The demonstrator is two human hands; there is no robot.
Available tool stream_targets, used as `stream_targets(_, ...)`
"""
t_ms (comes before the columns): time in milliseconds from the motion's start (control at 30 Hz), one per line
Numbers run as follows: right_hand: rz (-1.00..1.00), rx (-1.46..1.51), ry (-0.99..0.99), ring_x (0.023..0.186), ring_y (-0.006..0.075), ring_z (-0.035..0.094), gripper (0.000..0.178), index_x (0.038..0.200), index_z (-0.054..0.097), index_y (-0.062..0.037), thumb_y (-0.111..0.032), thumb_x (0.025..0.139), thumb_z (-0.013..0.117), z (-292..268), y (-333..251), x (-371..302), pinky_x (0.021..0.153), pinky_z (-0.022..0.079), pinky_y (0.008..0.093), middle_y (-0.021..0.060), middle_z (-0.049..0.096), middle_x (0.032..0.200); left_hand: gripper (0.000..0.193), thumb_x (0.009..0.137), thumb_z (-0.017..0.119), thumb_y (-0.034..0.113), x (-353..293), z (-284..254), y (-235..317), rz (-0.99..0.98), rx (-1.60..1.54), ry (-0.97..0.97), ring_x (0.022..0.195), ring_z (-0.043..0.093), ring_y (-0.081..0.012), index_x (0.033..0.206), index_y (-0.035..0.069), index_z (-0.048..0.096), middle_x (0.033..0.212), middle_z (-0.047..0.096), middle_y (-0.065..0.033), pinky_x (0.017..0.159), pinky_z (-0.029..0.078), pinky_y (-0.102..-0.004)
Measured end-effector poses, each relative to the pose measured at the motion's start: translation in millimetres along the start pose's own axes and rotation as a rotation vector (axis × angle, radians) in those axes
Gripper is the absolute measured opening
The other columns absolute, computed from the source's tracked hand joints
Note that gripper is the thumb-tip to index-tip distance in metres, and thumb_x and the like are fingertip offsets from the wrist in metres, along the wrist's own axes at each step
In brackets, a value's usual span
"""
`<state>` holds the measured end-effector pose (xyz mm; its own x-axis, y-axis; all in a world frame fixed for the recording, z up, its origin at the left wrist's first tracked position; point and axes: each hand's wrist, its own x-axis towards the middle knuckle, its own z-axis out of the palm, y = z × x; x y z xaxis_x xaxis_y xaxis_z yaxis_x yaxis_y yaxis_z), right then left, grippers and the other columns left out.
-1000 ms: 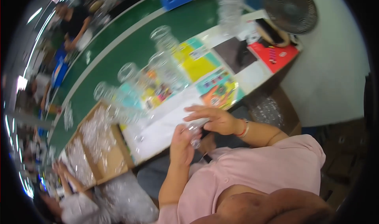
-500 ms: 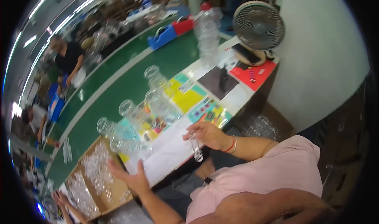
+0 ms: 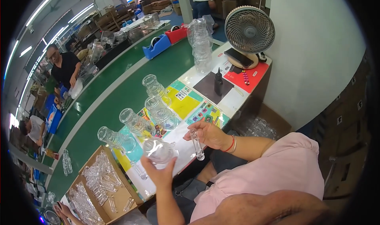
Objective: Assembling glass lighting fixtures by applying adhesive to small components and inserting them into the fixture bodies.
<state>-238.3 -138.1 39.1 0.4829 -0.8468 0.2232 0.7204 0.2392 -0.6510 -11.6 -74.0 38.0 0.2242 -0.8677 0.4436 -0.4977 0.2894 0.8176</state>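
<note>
Tube (image 3: 196, 144) of clear plastic, slim and round-ended, hangs from the right hand (image 3: 209, 134), pinched near its upper end between thumb and fingertips with the remaining fingers loosely curled; its lower end points down toward the edge of the worktable (image 3: 233, 102). The left hand (image 3: 160, 172) is raised just left of it, palm up and fingers spread about halfway, cupping the underside of a clear round-bodied bottle (image 3: 159, 150) lying on its side. Both parts look light, thin-walled and smooth, so they are likely to be slippery and to dent or crack under hard squeezing; the tube is best held by its upper end as now, the bottle by its body from below or by its neck. Beyond the left hand, four more clear bottles (image 3: 136, 124) lie in a diagonal row on bright printed sheets (image 3: 186, 106), near enough to be knocked by a sweeping move. Down and left of the left hand an open cardboard box (image 3: 118, 197) holds many loose clear tubes. Farther ahead of the right hand stand a small black dropper bottle (image 3: 218, 81), a desk fan (image 3: 249, 31) with a dark phone (image 3: 241, 58) lying against its base, and a stack of clear containers (image 3: 201, 42). A green conveyor belt (image 3: 118, 90) runs along the far side of the table, with other people working beyond it. The gap between the two hands holds no obstacle; the bottle row is the closest hazard.
</note>
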Motion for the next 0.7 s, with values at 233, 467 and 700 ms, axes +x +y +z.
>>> stream_targets(233, 0.007, 0.093, 0.026, 0.102, 0.0260, 0.055, 0.029, 0.113, 0.051, -0.0038, -0.015, 0.087, 0.053, 3.6, -2.1, 8.7, 0.095, 0.039, 0.0428, 0.0138, 0.060, 0.103, 0.100, 0.054, 0.076, -0.001, -29.9, 14.6, -6.7, -0.327, -0.369, 0.069, 0.119, 0.034, -0.0255, 0.133, 0.000, 0.015, 0.129, 0.031, -0.0162, 0.099, 0.030, -0.0352)
stream_targets(467, 0.018, -0.227, -0.012, 0.092, 0.0228, 0.059, 0.034, 0.112, 0.050, -0.0003, -0.020, 0.085, 0.057, 19.1, -5.6, 3.4, 0.084, 0.048, 0.0335, 0.0170, 0.060, 0.101, 0.111, 0.055, 0.084, 0.022, -38.5, 15.0, 17.7, -0.287, -0.778, 0.162, 0.118, 0.037, -0.0296, 0.136, 0.010, 0.009, 0.130, 0.029, -0.0148, 0.096, 0.036, -0.0429)
stream_targets(700, 0.135, -0.228, -0.057, 0.096, 0.0221, 0.059, 0.041, 0.114, 0.051, 0.0006, -0.020, 0.081, 0.063, 45.1, 10.5, -4.4, 0.081, 0.050, 0.0315, 0.0160, 0.061, 0.099, 0.104, 0.061, 0.081, 0.030, -46.9, -0.6, 59.3, -0.074, -0.788, 0.197, 0.118, 0.038, -0.0280, 0.135, 0.006, 0.012, 0.131, 0.031, -0.0165, 0.095, 0.038, -0.0418)
